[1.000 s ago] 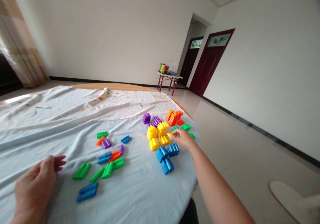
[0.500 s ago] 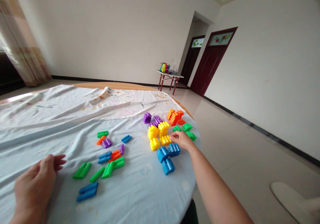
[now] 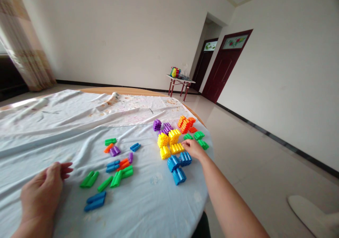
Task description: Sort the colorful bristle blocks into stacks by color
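My right hand (image 3: pixel 192 149) touches the right end of a row of yellow pieces (image 3: pixel 177 148), its fingertips pinched together there. Other yellow clusters (image 3: pixel 162 140) stand just left of it, with blue clusters (image 3: pixel 174 163) nearer me. Beyond are purple clusters (image 3: pixel 157 125), orange ones (image 3: pixel 184 124) and green ones (image 3: pixel 199 135). My left hand (image 3: pixel 46 192) rests on the cloth at the left, fingers loosely extended and holding nothing. Closest to it lies a green pair (image 3: pixel 89 179); a blue pair (image 3: pixel 95 201) is nearer the front.
Loose green (image 3: pixel 116 178), orange (image 3: pixel 124 164), purple (image 3: pixel 114 151) and blue (image 3: pixel 135 147) pieces lie mid-table on the wrinkled tablecloth (image 3: pixel 148 213). A small side table (image 3: pixel 180 79) with bags stands by the far wall. A white seat (image 3: pixel 307 209) is at the lower right.
The view has shifted slightly, so the tabletop items appear a little further right. My left hand appears slightly further right too. My right hand stays at the yellow row.
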Demonstrator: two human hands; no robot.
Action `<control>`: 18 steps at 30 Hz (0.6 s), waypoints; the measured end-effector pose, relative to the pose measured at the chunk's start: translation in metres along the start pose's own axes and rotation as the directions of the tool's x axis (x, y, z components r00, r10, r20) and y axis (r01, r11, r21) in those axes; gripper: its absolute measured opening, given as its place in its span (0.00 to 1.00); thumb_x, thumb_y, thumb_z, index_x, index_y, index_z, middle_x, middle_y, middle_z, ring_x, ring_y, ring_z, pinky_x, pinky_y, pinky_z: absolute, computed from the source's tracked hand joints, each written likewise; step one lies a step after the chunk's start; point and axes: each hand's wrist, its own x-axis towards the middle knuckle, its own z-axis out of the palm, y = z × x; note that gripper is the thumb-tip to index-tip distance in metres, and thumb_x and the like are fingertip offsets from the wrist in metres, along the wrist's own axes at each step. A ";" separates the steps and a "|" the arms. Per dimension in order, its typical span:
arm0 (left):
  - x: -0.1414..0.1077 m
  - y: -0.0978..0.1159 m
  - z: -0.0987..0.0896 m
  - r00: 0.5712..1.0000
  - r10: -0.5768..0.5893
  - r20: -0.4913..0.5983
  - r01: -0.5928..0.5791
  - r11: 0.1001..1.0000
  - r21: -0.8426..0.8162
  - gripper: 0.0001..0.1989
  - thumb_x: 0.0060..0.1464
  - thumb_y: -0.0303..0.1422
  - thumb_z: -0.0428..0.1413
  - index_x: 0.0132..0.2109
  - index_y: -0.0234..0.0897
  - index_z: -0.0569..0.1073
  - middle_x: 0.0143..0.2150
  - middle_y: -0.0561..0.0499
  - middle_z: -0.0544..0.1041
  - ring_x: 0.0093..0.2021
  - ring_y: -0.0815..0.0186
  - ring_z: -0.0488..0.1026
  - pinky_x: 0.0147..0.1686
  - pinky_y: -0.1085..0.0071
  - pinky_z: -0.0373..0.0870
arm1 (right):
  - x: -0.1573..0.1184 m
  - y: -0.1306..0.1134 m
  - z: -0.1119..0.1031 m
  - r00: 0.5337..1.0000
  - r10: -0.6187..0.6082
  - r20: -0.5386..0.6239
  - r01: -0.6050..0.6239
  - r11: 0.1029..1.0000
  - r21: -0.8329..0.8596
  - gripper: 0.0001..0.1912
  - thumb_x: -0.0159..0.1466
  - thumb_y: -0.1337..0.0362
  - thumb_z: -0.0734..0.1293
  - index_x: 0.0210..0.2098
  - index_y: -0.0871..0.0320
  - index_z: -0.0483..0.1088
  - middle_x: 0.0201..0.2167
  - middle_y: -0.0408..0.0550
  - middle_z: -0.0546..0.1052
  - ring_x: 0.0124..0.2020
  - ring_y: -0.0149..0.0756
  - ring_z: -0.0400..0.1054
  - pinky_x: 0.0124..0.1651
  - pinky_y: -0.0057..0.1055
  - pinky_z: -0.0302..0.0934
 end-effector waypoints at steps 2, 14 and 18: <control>0.001 0.002 -0.001 0.997 -0.070 0.042 0.071 0.997 -0.030 0.17 0.47 0.43 0.49 0.32 0.36 0.76 0.24 0.52 0.75 0.27 0.64 0.71 0.30 0.70 0.66 | 0.000 0.000 0.000 1.000 0.010 -0.006 -0.010 1.000 -0.006 0.10 0.60 0.67 0.61 0.36 0.60 0.74 0.36 0.49 0.79 0.37 0.37 0.73 0.41 0.30 0.65; 0.006 -0.006 -0.001 0.987 -0.101 0.122 0.111 0.990 -0.083 0.19 0.50 0.43 0.49 0.36 0.33 0.76 0.27 0.50 0.74 0.29 0.66 0.70 0.32 0.72 0.65 | -0.005 -0.007 -0.003 0.994 0.077 -0.081 -0.082 0.994 -0.068 0.11 0.59 0.67 0.61 0.39 0.59 0.74 0.38 0.50 0.79 0.40 0.36 0.72 0.44 0.29 0.64; 0.006 -0.007 0.000 0.988 -0.109 0.108 0.118 0.990 -0.079 0.17 0.50 0.42 0.49 0.36 0.34 0.76 0.27 0.51 0.75 0.30 0.66 0.70 0.33 0.72 0.65 | -0.008 -0.017 -0.010 0.987 0.079 -0.140 -0.093 0.991 -0.098 0.12 0.60 0.67 0.60 0.39 0.58 0.73 0.39 0.51 0.78 0.40 0.37 0.72 0.45 0.31 0.63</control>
